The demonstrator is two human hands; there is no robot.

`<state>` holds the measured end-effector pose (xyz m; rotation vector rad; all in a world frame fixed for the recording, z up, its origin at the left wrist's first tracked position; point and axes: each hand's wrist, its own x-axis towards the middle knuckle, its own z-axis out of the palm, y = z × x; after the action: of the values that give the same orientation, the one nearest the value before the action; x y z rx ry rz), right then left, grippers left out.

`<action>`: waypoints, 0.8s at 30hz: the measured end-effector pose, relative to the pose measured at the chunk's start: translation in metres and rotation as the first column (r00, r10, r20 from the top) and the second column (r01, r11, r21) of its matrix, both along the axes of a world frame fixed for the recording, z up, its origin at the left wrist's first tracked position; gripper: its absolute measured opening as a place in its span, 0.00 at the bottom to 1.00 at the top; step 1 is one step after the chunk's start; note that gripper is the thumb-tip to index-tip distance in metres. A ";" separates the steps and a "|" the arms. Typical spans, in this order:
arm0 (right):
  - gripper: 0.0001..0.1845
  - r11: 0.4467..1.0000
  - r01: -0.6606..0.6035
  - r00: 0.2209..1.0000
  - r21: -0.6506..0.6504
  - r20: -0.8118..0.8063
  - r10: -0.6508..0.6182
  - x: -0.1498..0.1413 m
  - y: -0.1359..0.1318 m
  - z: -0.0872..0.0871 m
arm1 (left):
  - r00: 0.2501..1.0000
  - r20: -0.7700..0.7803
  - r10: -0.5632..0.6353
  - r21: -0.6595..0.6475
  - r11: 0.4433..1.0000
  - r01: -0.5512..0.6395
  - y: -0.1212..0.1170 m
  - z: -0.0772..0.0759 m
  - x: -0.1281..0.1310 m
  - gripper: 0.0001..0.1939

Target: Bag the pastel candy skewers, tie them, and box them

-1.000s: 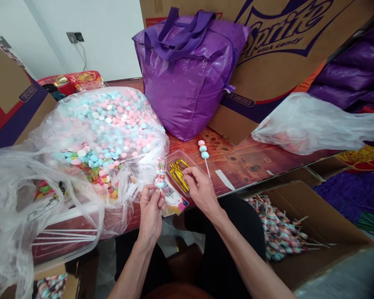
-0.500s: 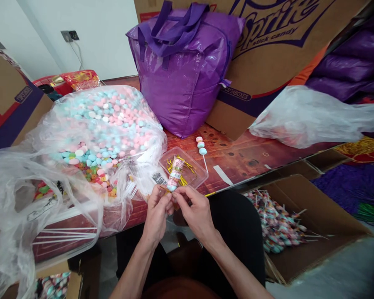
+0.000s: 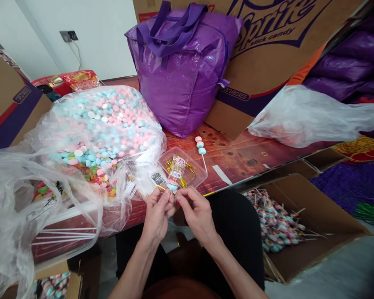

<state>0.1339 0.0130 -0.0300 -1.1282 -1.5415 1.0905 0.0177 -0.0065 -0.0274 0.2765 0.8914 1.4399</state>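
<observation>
My left hand (image 3: 158,212) pinches the lower end of a candy stick in a printed clear wrapper (image 3: 176,169), which points up and away from me. A gold twist tie (image 3: 161,187) crosses the wrapper's neck and sticks out past my left thumb. My right hand (image 3: 197,212) is closed at the same neck, thumb and forefinger pinched on the tie; its gripped end is hidden. Just beyond the fingers sits a clear plastic tray (image 3: 203,176) with several gold ties (image 3: 190,167). An unwrapped candy stick (image 3: 200,145) with pink and blue pieces lies beside the tray.
A large clear bag of pastel candies (image 3: 112,112) covers the table's left, with white sticks (image 3: 67,236) near the front edge. Behind stand a purple bag (image 3: 180,83) and a cardboard box (image 3: 268,58). An open carton (image 3: 318,224) of wrapped candy sticks is at lower right.
The wrapped candy stick has turned slightly, showing more of its printed label. The tie's free end now shows more clearly beside my left thumb. Both hands remain at the wrapper's neck.
</observation>
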 end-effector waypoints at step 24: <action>0.04 0.980 -0.190 0.982 0.058 0.032 0.189 0.008 0.005 -0.001 | 0.973 0.064 -0.222 -0.061 0.972 0.226 -0.013 0.019 0.002 0.23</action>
<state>0.1417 0.0175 -0.0307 -0.9729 -1.7186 1.1502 0.0198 -0.0191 -0.0087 0.2751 0.8338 1.2008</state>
